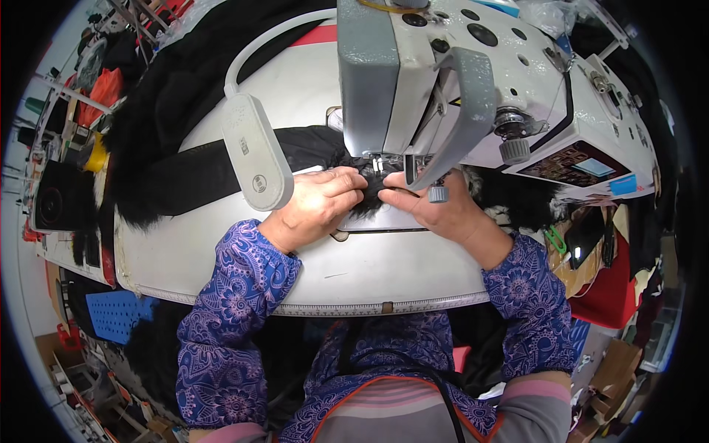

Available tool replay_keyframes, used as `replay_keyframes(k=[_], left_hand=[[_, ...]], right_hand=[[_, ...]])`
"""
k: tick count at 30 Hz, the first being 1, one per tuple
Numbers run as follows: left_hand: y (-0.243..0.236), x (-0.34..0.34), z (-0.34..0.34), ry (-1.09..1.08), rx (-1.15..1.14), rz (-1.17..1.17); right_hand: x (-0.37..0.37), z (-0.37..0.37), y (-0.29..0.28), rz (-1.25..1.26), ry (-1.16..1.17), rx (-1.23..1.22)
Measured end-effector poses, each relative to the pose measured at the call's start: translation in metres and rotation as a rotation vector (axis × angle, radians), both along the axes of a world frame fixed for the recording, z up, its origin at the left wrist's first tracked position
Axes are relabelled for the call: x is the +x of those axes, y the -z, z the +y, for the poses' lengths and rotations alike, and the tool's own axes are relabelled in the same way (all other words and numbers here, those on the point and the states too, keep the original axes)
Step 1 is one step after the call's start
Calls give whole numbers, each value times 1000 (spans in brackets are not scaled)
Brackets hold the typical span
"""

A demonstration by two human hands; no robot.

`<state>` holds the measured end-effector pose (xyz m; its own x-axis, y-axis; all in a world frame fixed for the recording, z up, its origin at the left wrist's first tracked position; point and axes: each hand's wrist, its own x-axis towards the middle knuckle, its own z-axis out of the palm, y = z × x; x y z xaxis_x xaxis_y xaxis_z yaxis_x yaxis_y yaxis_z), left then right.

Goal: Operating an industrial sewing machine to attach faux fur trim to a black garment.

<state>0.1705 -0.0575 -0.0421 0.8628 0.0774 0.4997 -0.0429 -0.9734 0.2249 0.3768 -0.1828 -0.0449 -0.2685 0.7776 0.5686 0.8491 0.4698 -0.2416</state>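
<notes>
A white industrial sewing machine [373,88] stands over the white table, with its presser foot [377,165] down near black fur fabric [365,203]. Just left of the foot, my left hand [314,203] has its fingers bent together, gripping and pressing the fur. My right hand [436,210] holds the fur from the right with thumb and fingertips; some fingers are hidden behind the grey guard [465,96]. A black fabric strip with furry edges [192,177] runs leftward from my hands. A white lamp housing [255,151] on a gooseneck hangs above my left hand.
The white table [369,269] has a ruler along its front edge. Black fur and fabric [170,81] lie at the back left. A blue perforated tray [114,314] and a cluttered side table are at left. Red fabric [605,288] and mixed scraps lie at right.
</notes>
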Motion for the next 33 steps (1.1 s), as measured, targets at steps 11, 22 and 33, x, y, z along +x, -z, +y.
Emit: replay_keyframes(k=[11,22,33], left_hand=[[4,-6,1,7,27,92],[-2,3,6,-124,-20,100],[-5,5,7,-117,-8,75]], right_hand=[[3,3,1,-26,26,-73],[10,13,8,267,162,-287],[18,11,19,113,269,-435]])
